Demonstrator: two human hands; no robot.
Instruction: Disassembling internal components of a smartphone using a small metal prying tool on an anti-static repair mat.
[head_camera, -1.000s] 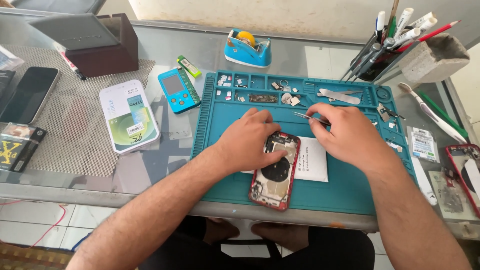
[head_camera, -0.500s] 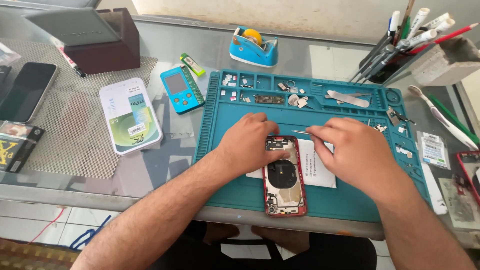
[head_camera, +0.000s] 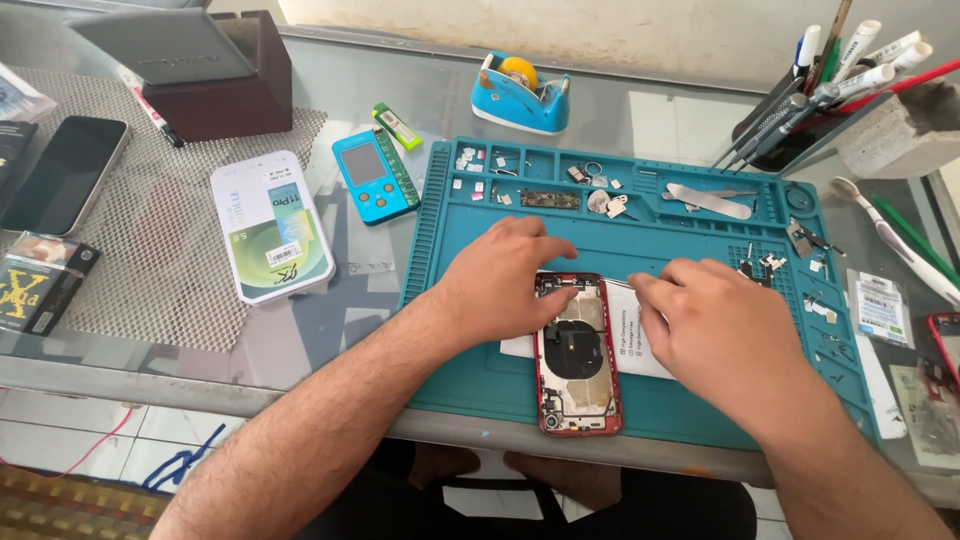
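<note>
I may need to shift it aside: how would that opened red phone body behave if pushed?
The red phone body lies flat on the blue mat, so it would probably slide, not tip. Its exposed internals look fragile. The white paper beneath may drag along.

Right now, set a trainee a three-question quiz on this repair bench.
1. True or false: the opened red phone lies on the blue mat.
2. Which hand rests on the phone's top left corner? A) left hand B) right hand C) neither
3. Fill in: the tape dispenser stands on the glass table, ______ the mat's far edge.

Key
1. True; a white paper lies under its right side.
2. A; the right hand holds a thin tool at the phone's top right corner.
3. Beyond.
</note>
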